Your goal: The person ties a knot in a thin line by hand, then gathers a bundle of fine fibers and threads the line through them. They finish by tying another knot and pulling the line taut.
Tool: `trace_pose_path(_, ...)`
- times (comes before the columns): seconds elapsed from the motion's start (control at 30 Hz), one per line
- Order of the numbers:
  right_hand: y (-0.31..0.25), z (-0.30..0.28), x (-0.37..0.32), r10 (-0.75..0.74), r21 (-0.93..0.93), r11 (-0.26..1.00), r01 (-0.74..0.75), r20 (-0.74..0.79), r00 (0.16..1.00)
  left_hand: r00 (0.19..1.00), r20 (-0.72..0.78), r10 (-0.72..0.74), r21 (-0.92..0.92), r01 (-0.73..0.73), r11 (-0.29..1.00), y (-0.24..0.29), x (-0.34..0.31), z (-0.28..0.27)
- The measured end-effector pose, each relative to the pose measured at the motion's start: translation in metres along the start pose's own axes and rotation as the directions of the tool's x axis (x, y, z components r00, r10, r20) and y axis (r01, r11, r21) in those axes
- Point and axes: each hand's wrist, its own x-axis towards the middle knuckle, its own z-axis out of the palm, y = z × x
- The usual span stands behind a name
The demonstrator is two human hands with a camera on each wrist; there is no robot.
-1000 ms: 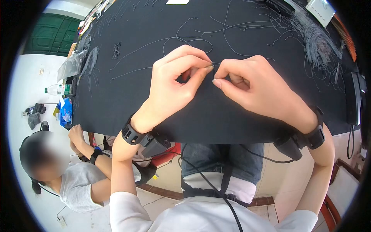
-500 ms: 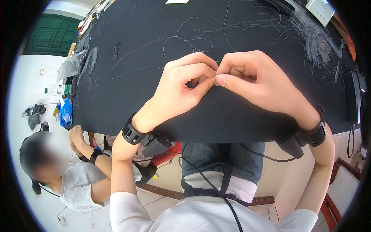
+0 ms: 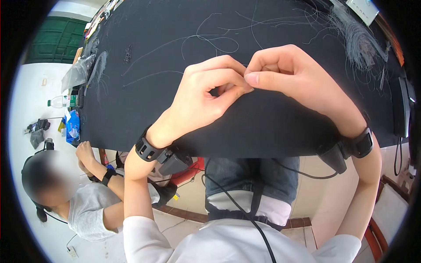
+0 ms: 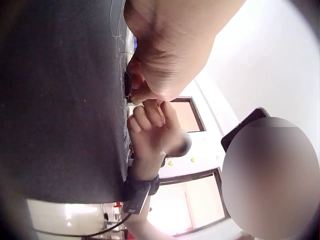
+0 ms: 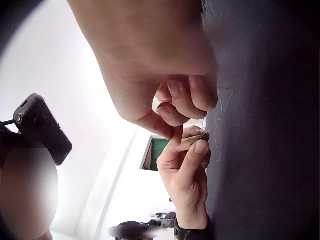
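Observation:
In the head view, both hands meet over the black table [image 3: 144,116]. My left hand [image 3: 199,90] pinches a thin grey cord between thumb and forefinger; in the right wrist view a short bit of this cord [image 5: 202,135] shows at its fingertips. My right hand [image 3: 302,83] has thumb and forefinger pinched together right at the left fingertips, its other fingers curled in. What it pinches there is mostly hidden by the fingers. A long strand [image 3: 160,72] runs from the left hand toward the table's left side. Looped grey cords [image 3: 210,39] lie just beyond the hands.
A thick bundle of grey cords [image 3: 362,48] lies at the right, near a black device [image 3: 398,107]. At left are a small dark tangle [image 3: 128,53], a clear plastic bag [image 3: 79,73] and a bottle [image 3: 58,102]. Another person [image 3: 94,210] sits on the left.
The hands were slightly apart, with a bit of cord showing between them; the right fingertips have closed in on the left ones. My left hand has shifted a little to the right.

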Motion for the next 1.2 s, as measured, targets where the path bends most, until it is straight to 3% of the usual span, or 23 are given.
trace_pose_path(0.13,0.002,0.0,0.001,-0.002,-0.014,1.0,0.003,0.046,0.999,1.0,0.018,-0.011,0.02,0.011,1.0,0.001,0.0,-0.002)
trace_pose_path(0.3,-0.002,-0.005,0.001,0.043,0.034,0.999,-0.041,-0.06,0.997,1.0,0.012,0.013,0.011,-0.014,1.0,0.002,0.0,0.0)
trace_pose_path(0.5,-0.002,-0.005,0.002,0.263,0.164,0.957,-0.241,-0.133,0.956,0.999,0.043,0.0,0.049,-0.002,0.999,0.004,-0.001,-0.004)
trace_pose_path(0.7,0.001,-0.005,0.003,0.266,0.149,0.958,-0.246,-0.137,0.954,0.998,0.039,0.039,0.045,-0.041,0.998,0.003,0.0,-0.005)
trace_pose_path(0.93,0.007,-0.005,0.004,0.157,-0.059,0.983,-0.172,-0.194,0.968,0.996,0.013,0.088,0.031,-0.088,0.996,0.005,-0.001,-0.005)
trace_pose_path(1.2,0.001,-0.005,0.002,0.078,-0.047,0.995,-0.09,-0.213,0.974,0.995,-0.006,0.097,0.02,-0.097,0.995,0.002,0.001,-0.001)
